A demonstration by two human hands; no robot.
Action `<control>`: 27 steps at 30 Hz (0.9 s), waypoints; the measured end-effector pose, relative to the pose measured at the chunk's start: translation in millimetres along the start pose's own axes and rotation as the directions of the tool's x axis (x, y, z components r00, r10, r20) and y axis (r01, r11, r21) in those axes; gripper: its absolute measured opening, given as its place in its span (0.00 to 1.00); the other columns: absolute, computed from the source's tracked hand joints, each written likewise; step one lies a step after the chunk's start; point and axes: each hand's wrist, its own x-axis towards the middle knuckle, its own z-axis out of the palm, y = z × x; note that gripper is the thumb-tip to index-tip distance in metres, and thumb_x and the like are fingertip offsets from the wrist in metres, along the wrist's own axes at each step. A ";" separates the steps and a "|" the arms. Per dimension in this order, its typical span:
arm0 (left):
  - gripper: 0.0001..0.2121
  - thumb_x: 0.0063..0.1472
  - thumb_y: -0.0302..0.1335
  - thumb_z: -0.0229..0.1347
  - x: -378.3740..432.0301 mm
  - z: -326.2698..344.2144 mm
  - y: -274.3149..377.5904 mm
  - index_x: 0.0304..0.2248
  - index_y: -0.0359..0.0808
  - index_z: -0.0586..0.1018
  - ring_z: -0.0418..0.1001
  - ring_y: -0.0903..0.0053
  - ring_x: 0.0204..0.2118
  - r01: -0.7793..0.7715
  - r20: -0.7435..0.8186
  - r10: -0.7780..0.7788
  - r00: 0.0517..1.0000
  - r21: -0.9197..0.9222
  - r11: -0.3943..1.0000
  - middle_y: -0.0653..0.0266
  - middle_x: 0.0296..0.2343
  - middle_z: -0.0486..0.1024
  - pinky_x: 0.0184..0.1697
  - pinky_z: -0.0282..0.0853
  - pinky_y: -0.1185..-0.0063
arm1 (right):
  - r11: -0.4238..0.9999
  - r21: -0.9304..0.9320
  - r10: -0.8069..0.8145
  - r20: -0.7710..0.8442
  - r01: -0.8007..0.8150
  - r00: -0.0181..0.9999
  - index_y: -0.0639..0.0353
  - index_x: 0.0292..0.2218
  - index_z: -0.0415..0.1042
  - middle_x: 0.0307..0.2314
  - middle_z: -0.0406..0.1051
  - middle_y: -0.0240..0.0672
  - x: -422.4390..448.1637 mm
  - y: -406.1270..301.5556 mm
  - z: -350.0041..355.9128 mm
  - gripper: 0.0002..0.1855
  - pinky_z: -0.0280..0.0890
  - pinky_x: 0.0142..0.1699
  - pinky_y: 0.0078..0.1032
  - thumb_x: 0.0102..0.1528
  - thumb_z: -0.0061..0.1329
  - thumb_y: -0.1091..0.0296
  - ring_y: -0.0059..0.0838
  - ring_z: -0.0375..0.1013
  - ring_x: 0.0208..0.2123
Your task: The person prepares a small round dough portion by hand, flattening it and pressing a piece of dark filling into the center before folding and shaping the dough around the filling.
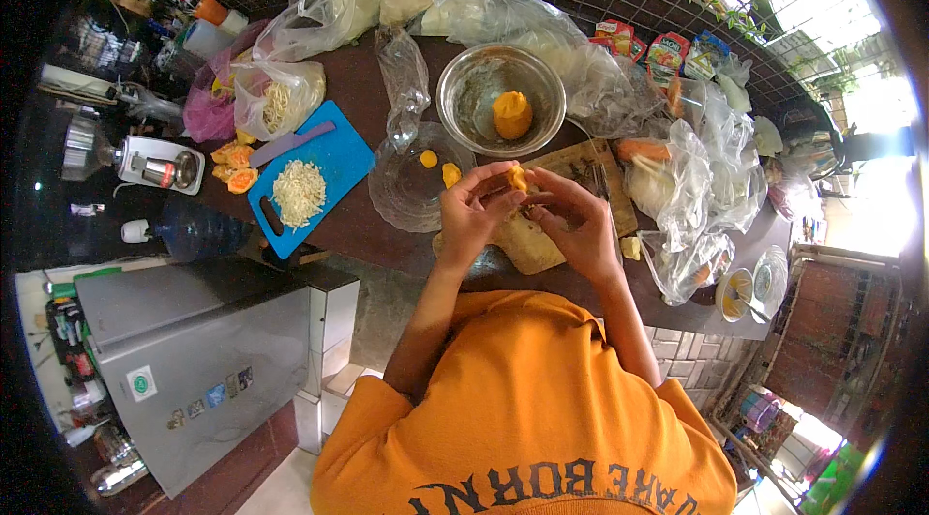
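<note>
Between my fingertips is a small lump of orange dough [517, 178]. My left hand [473, 210] and my right hand [575, 216] pinch it from either side, above a wooden cutting board [533, 243]. Just beyond them stands a stainless steel bowl [464, 124] with a larger mass of orange dough [512, 116] in it. A clear glass plate [406, 206] lies left of my hands. On it rest a small round orange ball [428, 158] and an orange shaped piece [451, 174], the latter close to my left fingers.
Farther left, a blue cutting board [348, 145] carries chopped white pieces [298, 193] and a purple-grey knife [290, 141]. Clear plastic bags [501, 14] line the table's back by a wire grid. More bags [686, 188] with vegetables and a small bowl [734, 295] occupy the right.
</note>
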 end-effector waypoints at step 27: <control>0.15 0.66 0.24 0.59 -8.0 -2.3 -17.8 0.51 0.33 0.76 0.79 0.74 0.46 0.266 0.219 -0.171 0.961 -0.551 0.791 0.61 0.45 0.78 0.49 0.80 0.77 | 0.909 -0.324 -0.303 -0.085 0.262 0.949 0.60 0.46 0.79 0.41 0.78 0.39 3.3 0.0 6.6 0.22 0.73 0.44 0.28 0.49 0.67 0.73 0.33 0.79 0.40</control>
